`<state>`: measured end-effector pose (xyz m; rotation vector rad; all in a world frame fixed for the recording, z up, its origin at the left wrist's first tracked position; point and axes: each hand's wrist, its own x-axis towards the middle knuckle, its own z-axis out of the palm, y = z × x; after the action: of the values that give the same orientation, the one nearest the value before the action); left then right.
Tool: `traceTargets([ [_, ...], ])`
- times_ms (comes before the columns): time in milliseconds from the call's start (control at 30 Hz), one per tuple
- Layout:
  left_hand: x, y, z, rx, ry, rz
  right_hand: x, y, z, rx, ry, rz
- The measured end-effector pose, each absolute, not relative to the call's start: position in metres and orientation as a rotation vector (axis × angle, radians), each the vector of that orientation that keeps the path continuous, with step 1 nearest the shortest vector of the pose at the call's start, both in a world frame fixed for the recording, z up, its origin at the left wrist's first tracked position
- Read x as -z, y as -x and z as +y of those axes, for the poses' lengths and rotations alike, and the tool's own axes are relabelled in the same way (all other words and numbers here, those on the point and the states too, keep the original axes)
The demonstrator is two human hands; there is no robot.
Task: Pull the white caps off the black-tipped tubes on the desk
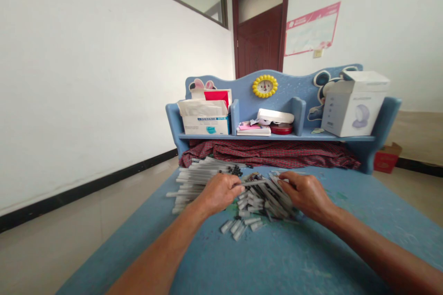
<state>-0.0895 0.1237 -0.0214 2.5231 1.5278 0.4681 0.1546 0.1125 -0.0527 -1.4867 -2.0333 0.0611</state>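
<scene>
My left hand (218,192) and my right hand (304,193) rest on a blue desk (277,258), both closed on the two ends of one thin grey pen tube (254,183) held level between them. Under and between the hands lies a loose pile of pen parts and small clear caps (258,203). A few caps (238,227) lie apart, nearer me. To the left of my left hand is a stack of several white pen tubes (197,179) with dark tips.
At the desk's far edge stands a blue shelf unit (277,136) with a yellow clock (265,86), a mask box (206,124), booklets, a red tin and a white carton (353,103). Plaid cloth (270,153) lies under it. A brown door (259,41) is behind.
</scene>
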Motion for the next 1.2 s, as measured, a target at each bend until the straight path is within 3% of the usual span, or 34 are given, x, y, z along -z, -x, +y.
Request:
traceTargets([
  [167, 0.023, 0.082, 0.115, -0.472, -2.529, 1.342, 0.043, -0.154, 0.102, -0.230, 1.284, -2.146],
  [333, 0.023, 0.073, 0.105, -0.478, -2.532, 1.177, 0.036, -0.148, 0.090, -0.141, 1.106, -2.380],
  [833, -0.009, 0.075, 0.100, -0.446, -2.714, 1.218, 0.005, -0.173, 0.095, -0.372, 1.093, -2.415],
  [1200, -0.028, 0.072, 0.063, -0.086, -2.958, 0.929, -0.002, -0.181, 0.059, -0.004, 0.978, -2.733],
])
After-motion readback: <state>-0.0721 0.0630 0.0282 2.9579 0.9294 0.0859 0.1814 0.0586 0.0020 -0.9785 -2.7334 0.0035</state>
